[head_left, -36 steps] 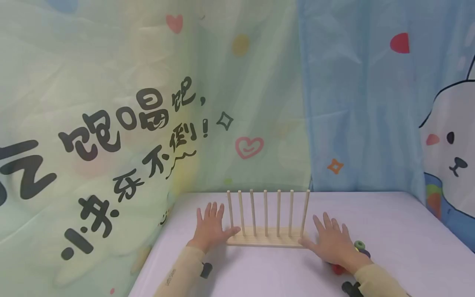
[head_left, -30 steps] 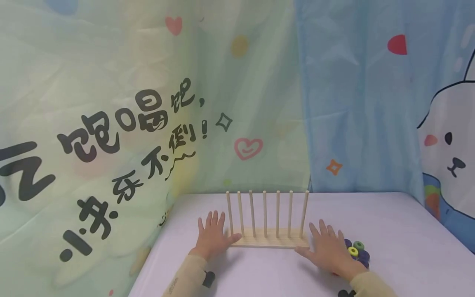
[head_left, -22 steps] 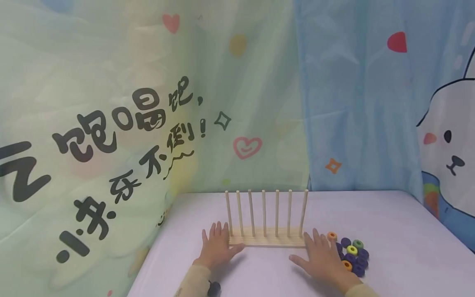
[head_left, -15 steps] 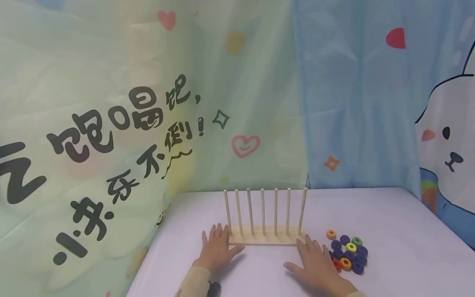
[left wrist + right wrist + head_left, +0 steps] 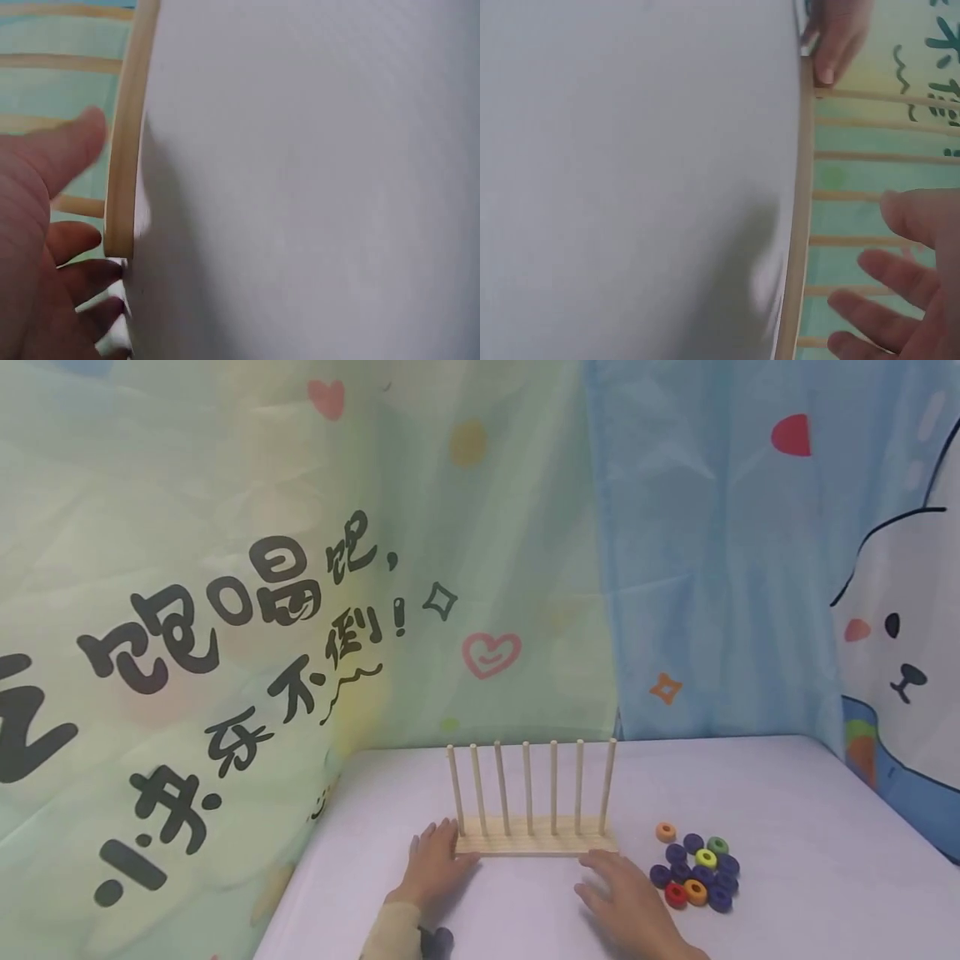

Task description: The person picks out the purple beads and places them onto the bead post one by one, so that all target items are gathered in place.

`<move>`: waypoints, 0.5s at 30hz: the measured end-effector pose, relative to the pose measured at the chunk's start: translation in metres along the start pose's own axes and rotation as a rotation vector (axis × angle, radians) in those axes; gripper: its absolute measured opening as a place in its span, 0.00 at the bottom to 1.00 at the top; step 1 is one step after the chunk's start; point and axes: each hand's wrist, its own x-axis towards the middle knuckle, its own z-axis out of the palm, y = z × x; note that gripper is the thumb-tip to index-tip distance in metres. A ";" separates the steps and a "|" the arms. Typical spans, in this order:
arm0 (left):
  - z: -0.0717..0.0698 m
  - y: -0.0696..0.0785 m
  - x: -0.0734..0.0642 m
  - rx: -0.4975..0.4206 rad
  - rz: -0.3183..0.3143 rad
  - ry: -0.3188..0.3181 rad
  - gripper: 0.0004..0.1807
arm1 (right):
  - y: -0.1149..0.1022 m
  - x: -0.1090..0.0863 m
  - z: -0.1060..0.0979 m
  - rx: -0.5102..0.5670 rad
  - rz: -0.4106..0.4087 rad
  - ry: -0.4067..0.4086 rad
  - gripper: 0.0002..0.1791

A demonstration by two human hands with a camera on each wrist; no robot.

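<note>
A wooden peg rack (image 5: 536,843), with several upright bare rods on a flat base, stands mid-table in the head view. At its left end is my left hand (image 5: 433,872), fingers beside the base and thumb extended in front. The left wrist view has the thumb of that hand (image 5: 41,240) raised near the base's edge; the fingertips lie at its end. My right hand (image 5: 626,906) hovers in front of the rack's right end, fingers loosely bent. In the right wrist view, nothing is between the fingers of this hand (image 5: 915,281), and they look apart from the base.
Right of my right hand lies a cluster of ring beads: several purple beads (image 5: 702,876), a red bead (image 5: 676,895), a yellow bead (image 5: 706,858), a green bead (image 5: 717,846) and two orange ones. A printed curtain (image 5: 495,568) hangs behind the white table (image 5: 787,793).
Both hands have drawn back toward the table's front. The right hand has shifted left, uncovering the beads, and its spread fingers have bent. The rack holds its place on the table.
</note>
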 end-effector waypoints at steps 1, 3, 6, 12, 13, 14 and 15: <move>0.002 -0.002 0.001 -0.021 0.005 0.003 0.37 | 0.000 -0.001 0.001 0.022 -0.010 0.021 0.20; 0.005 -0.006 0.004 -0.073 0.002 0.012 0.34 | 0.000 -0.004 0.003 0.061 -0.036 0.066 0.16; 0.009 -0.009 0.006 -0.153 0.000 0.047 0.32 | 0.002 -0.005 0.006 0.128 -0.042 0.154 0.13; 0.018 -0.014 0.008 -0.164 -0.006 0.124 0.31 | 0.002 -0.004 0.010 0.252 0.031 0.240 0.11; 0.019 -0.014 0.008 -0.167 -0.012 0.131 0.31 | 0.003 -0.004 0.011 0.260 0.045 0.239 0.11; 0.020 -0.014 0.008 -0.172 -0.016 0.136 0.31 | 0.003 -0.004 0.011 0.266 0.062 0.241 0.11; 0.021 -0.014 0.008 -0.172 -0.016 0.142 0.31 | 0.004 -0.004 0.012 0.272 0.080 0.241 0.11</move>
